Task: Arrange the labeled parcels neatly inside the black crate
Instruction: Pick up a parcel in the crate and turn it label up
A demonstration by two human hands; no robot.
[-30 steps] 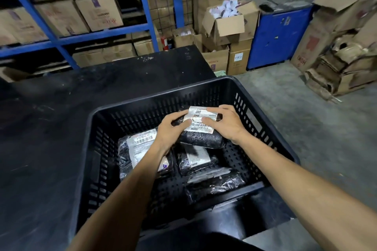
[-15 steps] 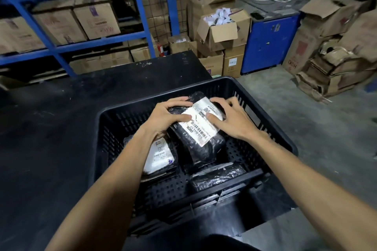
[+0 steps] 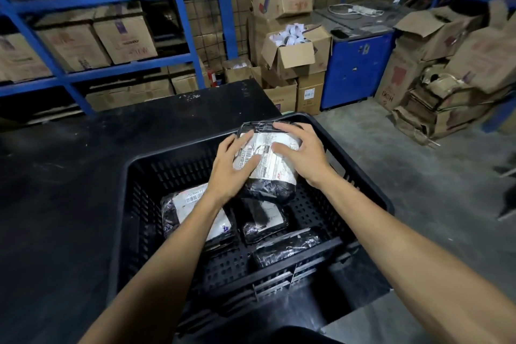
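Note:
A black slotted crate stands on a black table. Both hands hold one black-wrapped parcel with a white label at the crate's far side, stood on end against the far wall. My left hand presses its left face and my right hand covers its top and right side. Three more parcels lie on the crate floor: a labeled one at the left under my left forearm, a smaller one in the middle, and a label-down one near the front right.
The black table stretches left and behind the crate. Blue shelving with cardboard boxes stands beyond it. More boxes, a blue cabinet and flattened cartons line the concrete floor at the right.
The held parcel has been turned and tipped up from lying across the crate's middle to standing at the far wall. Both hands moved away with it, uncovering the middle parcel.

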